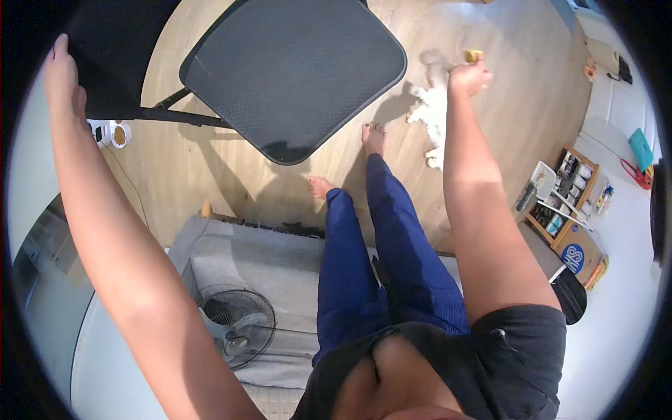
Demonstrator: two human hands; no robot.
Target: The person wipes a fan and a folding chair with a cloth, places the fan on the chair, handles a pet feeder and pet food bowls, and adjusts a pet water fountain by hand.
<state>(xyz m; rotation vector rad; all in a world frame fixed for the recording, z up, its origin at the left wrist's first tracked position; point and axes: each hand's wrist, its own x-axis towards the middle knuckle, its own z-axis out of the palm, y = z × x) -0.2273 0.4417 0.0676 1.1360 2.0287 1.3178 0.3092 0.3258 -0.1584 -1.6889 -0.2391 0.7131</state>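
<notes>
At the far left my left hand (pixel 64 75) is at the outer edge of the black chair's backrest (pixel 115 52), its fingers closed round that edge and partly hidden. The chair's dark textured seat (pixel 294 70) fills the top middle, joined to the backrest by a thin black frame. My right hand (pixel 470 77) is stretched out at the upper right, closed on a small yellow item (pixel 474 55), blurred and too small to name. Below and beside that hand a white cat (pixel 432 119) is on the wooden floor, partly hidden by my forearm.
A grey sofa (pixel 245 255) is behind my legs, with a fan (pixel 241 325) near it. A pet bowl (pixel 120 136) and a cable are on the floor at left. At right stand a wooden organizer (pixel 570 185) and a cardboard box (pixel 579 253).
</notes>
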